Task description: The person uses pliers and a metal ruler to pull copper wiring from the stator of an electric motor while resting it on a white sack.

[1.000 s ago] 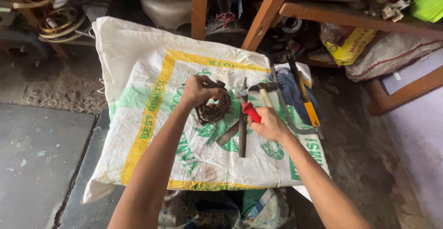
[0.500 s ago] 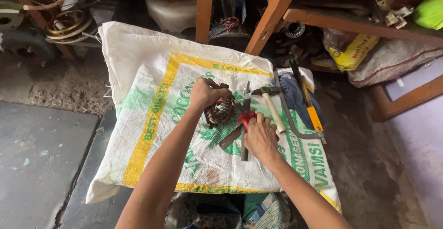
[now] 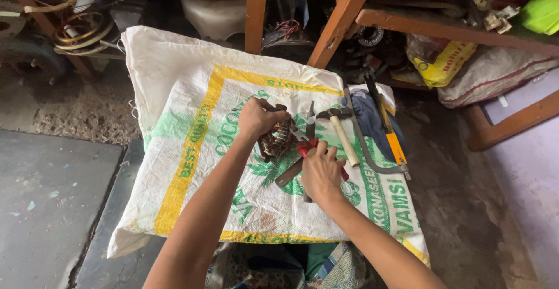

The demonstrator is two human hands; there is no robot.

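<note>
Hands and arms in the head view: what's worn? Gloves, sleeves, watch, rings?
Nothing worn as far as the frame shows. The left hand and right hand are bare, without gloves. Both forearms are uncovered from wrist to the bottom edge of the picture, so no sleeves show. No watch, bracelet or strap appears at either wrist. Rings are too small to rule out on the curled fingers.

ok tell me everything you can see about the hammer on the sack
The hammer has a dark metal head and a pale wooden handle. It lies flat on the white woven sack, head toward the far edge, handle slanting down toward the right hand, which covers its end. A dark blue cloth lies just right of it.
</note>
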